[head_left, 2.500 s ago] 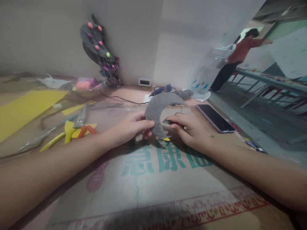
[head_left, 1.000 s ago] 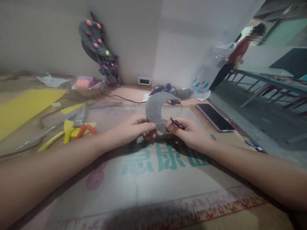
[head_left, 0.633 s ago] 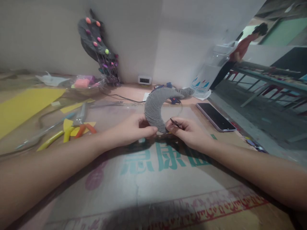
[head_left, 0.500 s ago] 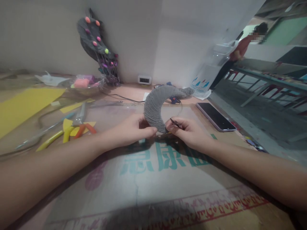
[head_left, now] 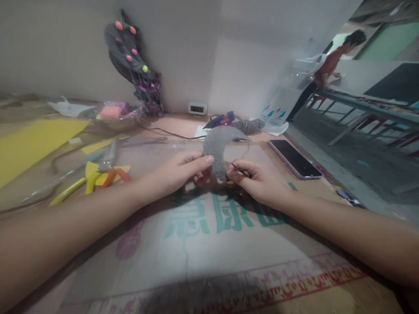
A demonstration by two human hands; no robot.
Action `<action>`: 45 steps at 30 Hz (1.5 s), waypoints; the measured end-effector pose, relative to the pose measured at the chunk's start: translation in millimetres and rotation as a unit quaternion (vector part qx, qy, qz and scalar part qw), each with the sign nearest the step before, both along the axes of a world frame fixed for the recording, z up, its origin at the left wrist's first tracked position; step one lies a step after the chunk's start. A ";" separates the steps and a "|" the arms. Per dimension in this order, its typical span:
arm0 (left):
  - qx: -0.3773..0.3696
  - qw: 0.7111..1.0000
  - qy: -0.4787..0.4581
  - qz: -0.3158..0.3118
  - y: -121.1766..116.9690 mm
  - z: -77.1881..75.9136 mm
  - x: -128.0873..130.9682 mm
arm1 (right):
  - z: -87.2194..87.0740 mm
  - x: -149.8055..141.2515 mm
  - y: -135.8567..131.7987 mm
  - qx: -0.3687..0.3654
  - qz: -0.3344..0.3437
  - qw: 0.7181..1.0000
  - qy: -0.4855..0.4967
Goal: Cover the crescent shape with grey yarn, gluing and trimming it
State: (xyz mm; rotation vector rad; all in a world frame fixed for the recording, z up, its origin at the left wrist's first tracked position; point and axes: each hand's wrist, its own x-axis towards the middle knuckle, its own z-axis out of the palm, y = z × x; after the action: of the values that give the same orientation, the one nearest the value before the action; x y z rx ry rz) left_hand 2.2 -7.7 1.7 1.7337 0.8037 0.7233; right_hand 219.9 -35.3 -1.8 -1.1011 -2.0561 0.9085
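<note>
A crescent shape wound in grey yarn (head_left: 218,149) stands on edge over a flattened cardboard sheet (head_left: 209,244). My left hand (head_left: 178,171) pinches its lower left side, thumb and fingers closed on it. My right hand (head_left: 258,181) is closed at the crescent's lower tip and holds a small dark thin tool (head_left: 240,169) between thumb and forefinger. A thin wire ring (head_left: 244,148) curves off the crescent's right side. A ball of grey yarn (head_left: 250,126) lies behind it.
Yellow-handled pliers (head_left: 88,183) and orange-handled cutters (head_left: 113,174) lie at left by yellow foam sheets (head_left: 29,144). A phone (head_left: 294,159) lies at right, a blue glue gun (head_left: 219,120) behind. A dark hanging decoration with coloured beads (head_left: 132,61) leans on the wall. A person (head_left: 327,72) stands far right.
The crescent has been turned in my hands and now shows more edge-on and narrower. My left fingers have shifted on it. The person in the background has bent toward the table.
</note>
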 end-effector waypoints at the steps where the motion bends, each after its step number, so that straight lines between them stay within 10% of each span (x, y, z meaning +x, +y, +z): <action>1: 0.003 1.000 0.009 0.006 0.8 -0.8 -0.7 | -0.6 0.2 -0.1 0.010 0.002 1.000 -0.007; 31: -0.080 0.997 0.002 0.009 -0.6 -1.9 1.1 | -3.9 1.2 -0.4 0.106 -0.015 0.993 -0.055; 38: -0.008 0.998 0.016 0.053 0.1 -3.6 0.1 | 7.2 13.3 -1.9 0.309 -0.018 0.945 -0.106; 45: 0.019 0.997 0.017 0.075 -0.4 -0.6 0.7 | 9.4 14.2 1.7 0.311 -0.010 0.918 -0.247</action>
State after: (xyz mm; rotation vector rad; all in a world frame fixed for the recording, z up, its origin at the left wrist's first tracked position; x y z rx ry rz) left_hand 2.9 -8.1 1.1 1.7365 0.9556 0.8160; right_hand 234.2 -33.6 7.6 -1.0423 -2.4677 -0.0888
